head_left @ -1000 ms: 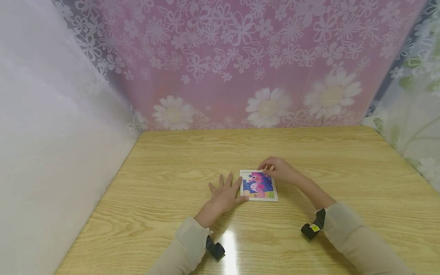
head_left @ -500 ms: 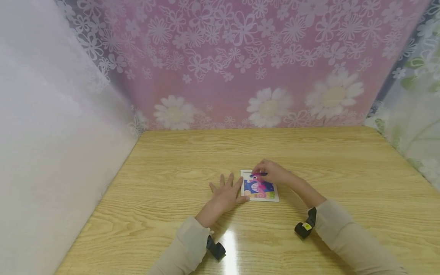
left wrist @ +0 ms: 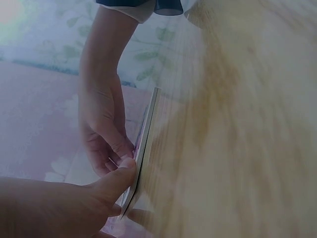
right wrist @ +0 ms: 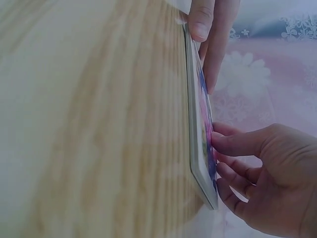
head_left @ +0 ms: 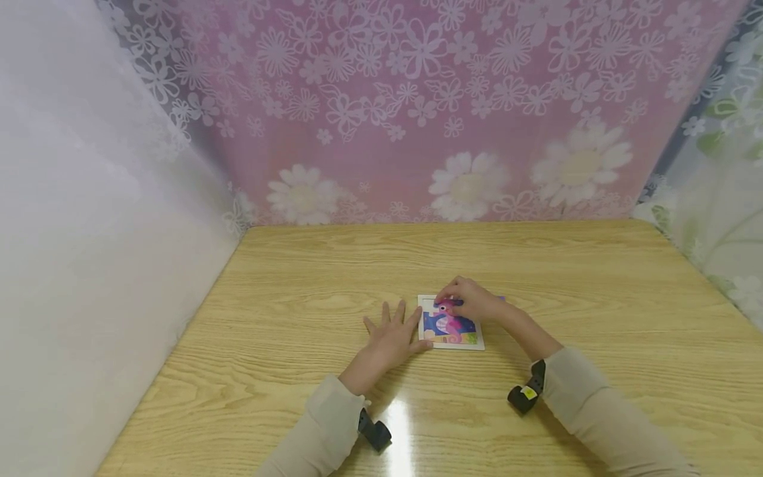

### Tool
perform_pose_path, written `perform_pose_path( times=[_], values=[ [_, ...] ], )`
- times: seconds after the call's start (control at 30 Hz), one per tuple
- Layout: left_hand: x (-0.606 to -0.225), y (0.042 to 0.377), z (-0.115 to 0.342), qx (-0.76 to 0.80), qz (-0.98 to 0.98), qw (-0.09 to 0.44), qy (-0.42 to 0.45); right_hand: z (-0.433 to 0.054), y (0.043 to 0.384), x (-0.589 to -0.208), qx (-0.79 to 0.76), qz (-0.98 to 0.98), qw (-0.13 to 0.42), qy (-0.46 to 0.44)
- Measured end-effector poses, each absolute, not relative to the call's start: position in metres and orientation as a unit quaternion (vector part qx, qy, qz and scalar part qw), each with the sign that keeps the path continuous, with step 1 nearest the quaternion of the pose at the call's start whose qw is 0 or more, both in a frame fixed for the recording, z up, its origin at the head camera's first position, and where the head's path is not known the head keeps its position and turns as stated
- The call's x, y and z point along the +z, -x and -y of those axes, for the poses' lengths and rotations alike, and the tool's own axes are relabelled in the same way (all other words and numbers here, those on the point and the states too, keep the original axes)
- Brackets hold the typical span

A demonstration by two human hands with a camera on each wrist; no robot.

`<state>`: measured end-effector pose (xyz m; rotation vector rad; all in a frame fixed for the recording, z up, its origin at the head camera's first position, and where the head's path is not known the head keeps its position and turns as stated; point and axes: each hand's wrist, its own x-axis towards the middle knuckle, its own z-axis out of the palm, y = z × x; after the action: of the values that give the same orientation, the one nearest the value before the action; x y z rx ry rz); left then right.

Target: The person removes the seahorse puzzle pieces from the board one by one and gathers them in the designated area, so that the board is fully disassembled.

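Seahorse puzzle: the seahorse puzzle (head_left: 447, 324) lies on the wooden table (head_left: 298, 285), well apart from the far edge and about midway between the left and right edges.
Puzzle frame: the white frame (head_left: 456, 346) borders the picture; a pale patch (head_left: 427, 305) shows inside its far-left corner.
Right hand: the right hand (head_left: 473, 299) reaches over the frame's far-right corner, fingers bent, thumb and fingertips close together on the picture near the seahorse's head; whether they pinch a loose piece I cannot tell.
Left hand: the left hand (head_left: 387, 343) lies with fingers spread wide at the frame's left edge, thumb over its near-left corner.
Purple bit: a small purple bit (head_left: 503, 298) shows just beyond the right wrist, mostly hidden.
Cuffs: pale sleeves (head_left: 602, 397), a black camera (head_left: 374, 434) below each.
Backdrop: a pink flowered sheet (head_left: 387, 152) rises behind the table's far edge.
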<state>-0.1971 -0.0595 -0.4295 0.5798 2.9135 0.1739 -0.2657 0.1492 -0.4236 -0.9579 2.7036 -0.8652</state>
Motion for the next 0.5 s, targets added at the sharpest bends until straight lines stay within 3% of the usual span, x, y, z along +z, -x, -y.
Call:
perform_pose_path(
  times=[0.5],
  values=[
    [-0.4294,0.1971,0.0589,0.053,-0.977,0.089,-0.188,-0.1473,0.2639,-0.4244,-0.292,-0.905,0.061,0.303]
  ],
)
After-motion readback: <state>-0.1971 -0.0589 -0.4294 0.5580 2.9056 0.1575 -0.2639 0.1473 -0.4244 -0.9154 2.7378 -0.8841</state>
